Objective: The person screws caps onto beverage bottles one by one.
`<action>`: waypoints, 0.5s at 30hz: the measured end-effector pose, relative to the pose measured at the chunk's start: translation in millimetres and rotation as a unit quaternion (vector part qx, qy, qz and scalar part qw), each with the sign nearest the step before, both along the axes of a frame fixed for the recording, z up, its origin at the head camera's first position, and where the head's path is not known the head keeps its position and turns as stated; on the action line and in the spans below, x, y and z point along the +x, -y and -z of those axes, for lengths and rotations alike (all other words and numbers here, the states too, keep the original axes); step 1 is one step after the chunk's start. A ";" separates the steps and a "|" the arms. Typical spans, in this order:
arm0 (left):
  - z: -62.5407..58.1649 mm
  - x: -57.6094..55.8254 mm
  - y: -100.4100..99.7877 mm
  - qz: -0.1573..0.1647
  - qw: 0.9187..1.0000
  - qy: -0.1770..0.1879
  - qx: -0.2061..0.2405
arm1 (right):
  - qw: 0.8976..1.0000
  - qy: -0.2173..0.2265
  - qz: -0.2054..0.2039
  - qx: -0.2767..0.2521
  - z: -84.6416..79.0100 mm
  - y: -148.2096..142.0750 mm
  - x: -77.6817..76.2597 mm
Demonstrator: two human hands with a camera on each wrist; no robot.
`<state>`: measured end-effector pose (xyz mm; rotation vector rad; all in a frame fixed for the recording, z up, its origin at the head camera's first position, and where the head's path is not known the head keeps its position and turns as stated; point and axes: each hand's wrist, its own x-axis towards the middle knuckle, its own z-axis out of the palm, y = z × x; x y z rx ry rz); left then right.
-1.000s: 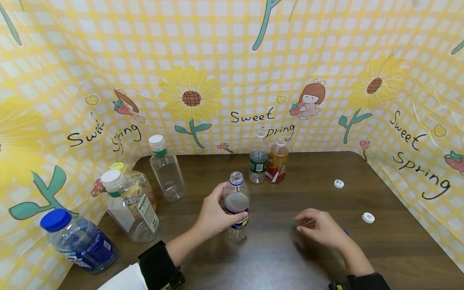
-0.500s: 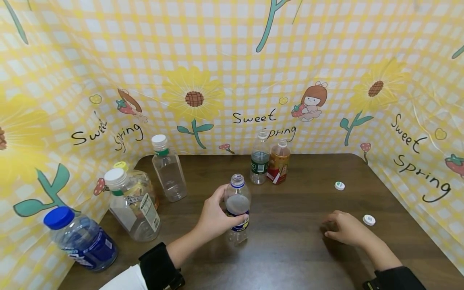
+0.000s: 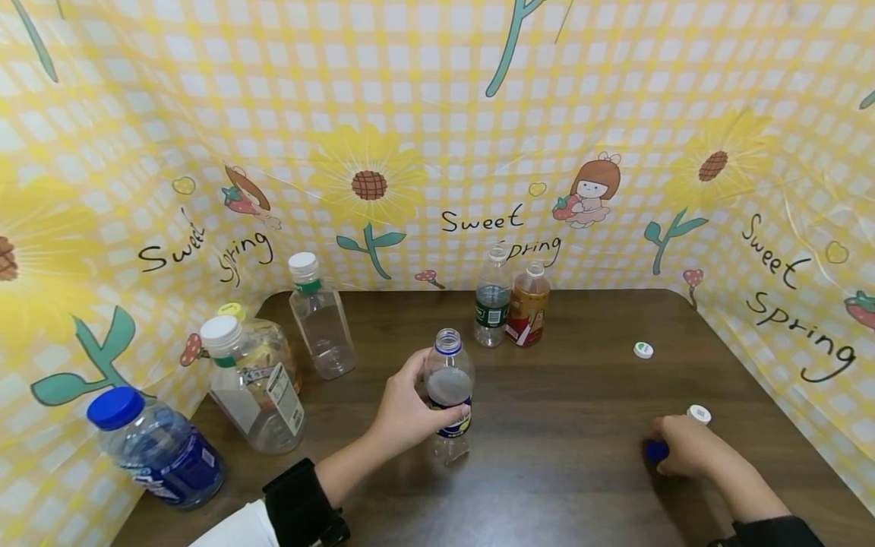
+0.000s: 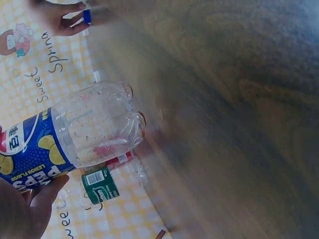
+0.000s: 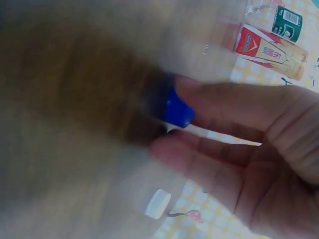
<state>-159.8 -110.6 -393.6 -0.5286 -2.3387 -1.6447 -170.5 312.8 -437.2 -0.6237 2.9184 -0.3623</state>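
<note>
My left hand [image 3: 413, 406] grips a clear Pepsi bottle [image 3: 449, 380] around its blue lemon-flavor label [image 4: 37, 149]. The bottle is upright in the middle of the table, its mouth uncapped. Over at the right, my right hand [image 3: 690, 447] has thumb and fingers curled round a blue bottle cap [image 3: 657, 452] at the tabletop. In the right wrist view one fingertip meets the blue side of the cap, while the opposite fingertip lies just below it. Close behind that hand lies a white cap [image 3: 699, 414].
Another white cap [image 3: 642, 350] lies farther back. Two uncapped bottles, one green-labelled [image 3: 492, 308] and one red-labelled [image 3: 529, 308], stand at the rear. Capped bottles line the left side, including a blue-capped one [image 3: 160, 456] and a tall clear one [image 3: 323, 327]. Checked cloth [image 3: 437, 114] walls the table.
My right hand has moved right across the table, from beside the bottle to the blue cap, and closed round it. The left hand has kept its grip on the Pepsi bottle.
</note>
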 end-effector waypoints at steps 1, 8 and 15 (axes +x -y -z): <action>0.5 -0.2 -0.2 0.000 1.000 0.000 -0.001 | 1.000 -0.004 0.000 -0.005 1.2 -0.8 0.7; 2.4 -0.1 -1.8 -0.001 1.000 -0.006 -0.008 | 0.999 -0.038 -0.018 -0.032 8.5 -1.4 1.9; 1.1 1.1 -2.8 -0.004 1.000 0.001 -0.008 | 0.996 -0.045 -0.046 -0.058 9.4 9.4 0.2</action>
